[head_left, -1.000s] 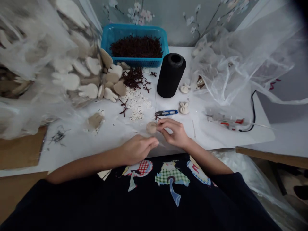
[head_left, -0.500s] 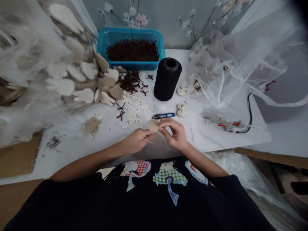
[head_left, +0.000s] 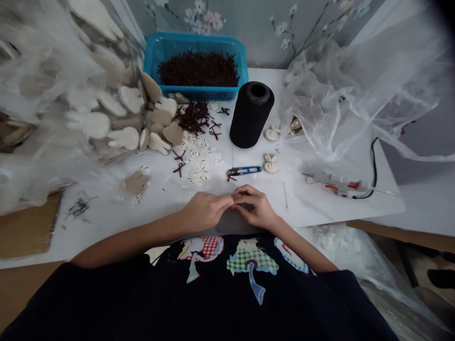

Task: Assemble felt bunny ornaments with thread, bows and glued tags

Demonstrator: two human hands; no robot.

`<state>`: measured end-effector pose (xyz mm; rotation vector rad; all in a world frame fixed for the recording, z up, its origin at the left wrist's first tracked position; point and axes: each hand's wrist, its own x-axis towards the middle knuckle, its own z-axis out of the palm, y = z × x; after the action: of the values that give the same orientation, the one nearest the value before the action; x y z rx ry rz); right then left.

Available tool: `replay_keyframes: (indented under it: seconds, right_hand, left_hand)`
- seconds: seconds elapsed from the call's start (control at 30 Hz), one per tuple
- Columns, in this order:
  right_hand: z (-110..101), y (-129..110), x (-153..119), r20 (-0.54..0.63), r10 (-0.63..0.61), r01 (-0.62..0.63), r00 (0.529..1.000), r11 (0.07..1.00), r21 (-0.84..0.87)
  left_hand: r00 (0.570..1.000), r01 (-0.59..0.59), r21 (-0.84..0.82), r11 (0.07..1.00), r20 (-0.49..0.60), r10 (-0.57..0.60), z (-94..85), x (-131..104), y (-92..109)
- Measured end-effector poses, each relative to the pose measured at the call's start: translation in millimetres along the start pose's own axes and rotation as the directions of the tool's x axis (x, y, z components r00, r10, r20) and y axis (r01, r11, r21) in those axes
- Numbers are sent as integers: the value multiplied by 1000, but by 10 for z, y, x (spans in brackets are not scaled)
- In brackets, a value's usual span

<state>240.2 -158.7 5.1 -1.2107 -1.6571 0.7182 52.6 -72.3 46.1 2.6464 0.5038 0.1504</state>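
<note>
My left hand (head_left: 208,209) and my right hand (head_left: 256,206) meet fingertip to fingertip at the table's front edge. Both are closed in a pinch; what lies between the fingers is hidden. Just beyond them, blue thread snips (head_left: 247,170) lie flat, with a small dark bow (head_left: 230,176) touching their left end. To the right of the snips sits a cream bunny-shaped piece (head_left: 270,164), and a second one (head_left: 272,133) is behind it. White labels (head_left: 199,161) are heaped to the left of the snips. A black thread cone (head_left: 250,118) stands upright behind them.
A blue basket (head_left: 199,93) of dark bows is at the back. Bagged felt bunny shapes (head_left: 124,138) fill the left. Plastic bags (head_left: 330,118) and a glue gun (head_left: 337,182) lie right, with a thin stick (head_left: 285,195) nearer.
The pale felt piece that showed between my hands is now out of sight. My fingertips have come together slightly lower. A dark bow now shows by the snips, and the view has shifted slightly.
</note>
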Motion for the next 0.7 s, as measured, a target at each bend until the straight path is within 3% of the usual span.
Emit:
replay_keyframes:
  seconds: [0.13, 0.27, 0.33, 0.4, 0.53, 0.7]
  right_hand:
    - [-12, 59, -48, -22, -29, 29, 999, 1000, 3]
    - [-73, 113, -61, -39, -8, 7, 999, 1000, -25]
    - [-125, 152, -61, -54, 64, -66, 997, 997, -43]
    - [-174, 195, -61, -89, 124, -132, 988, 988, -83]
    - [-211, 233, -60, -183, 128, -164, 975, 968, -192]
    - [-180, 167, -38, -74, 252, -250, 965, 968, 29]
  left_hand:
    - [1000, -23, -108, 994, -22, 21, 3, 220, -133]
    - [978, -58, -33, 998, 201, 64, 24, 453, -270]
    - [967, -70, 52, 996, 248, 55, 29, 520, -329]
    - [972, -86, 110, 990, 229, 59, 35, 549, -385]
    - [970, -154, 139, 978, 211, 122, 89, 536, -476]
    - [971, -181, 156, 971, 183, 151, 170, 505, -504]
